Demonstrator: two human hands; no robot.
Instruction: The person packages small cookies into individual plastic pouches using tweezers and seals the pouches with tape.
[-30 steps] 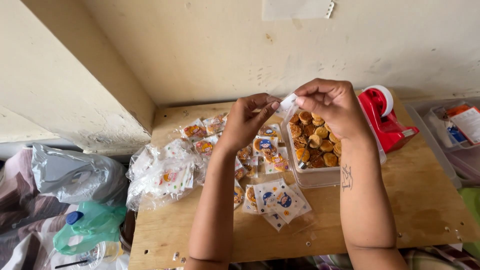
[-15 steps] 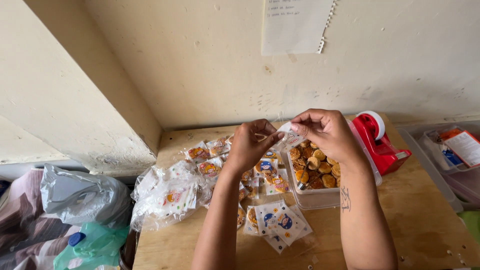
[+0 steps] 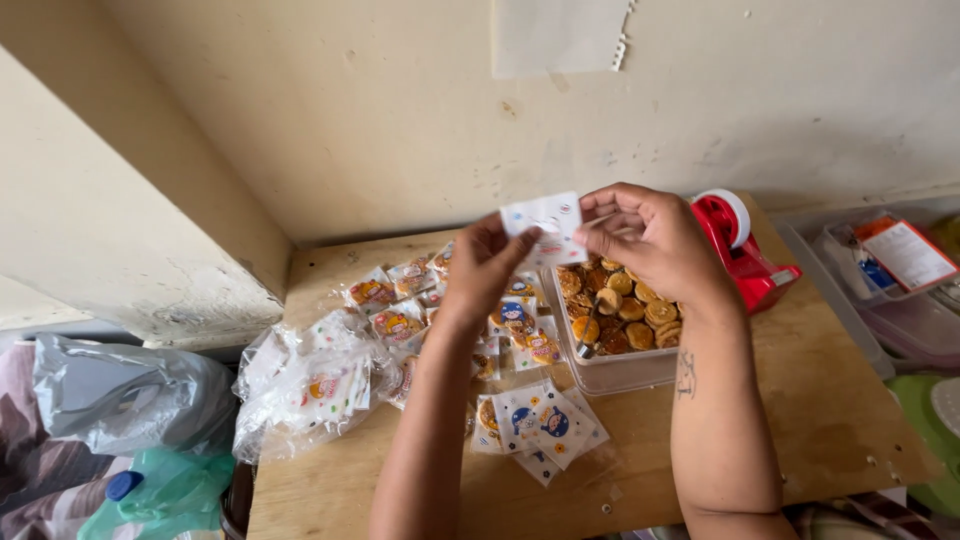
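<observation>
Brimming clear tub (image 3: 610,372) of cookies (image 3: 620,310)

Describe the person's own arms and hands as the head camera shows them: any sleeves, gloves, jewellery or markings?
Both arms are bare, with no sleeves in view. The left hand and the right hand wear no gloves, and no rings or watch show. The right forearm carries a small dark tattoo below the wrist, too small to make out.

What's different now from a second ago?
Both hands, left and right, have lifted the small printed pouch higher, above the cookie tub, both gripping it as before. Packed pouches, tape dispenser and table unchanged.
</observation>
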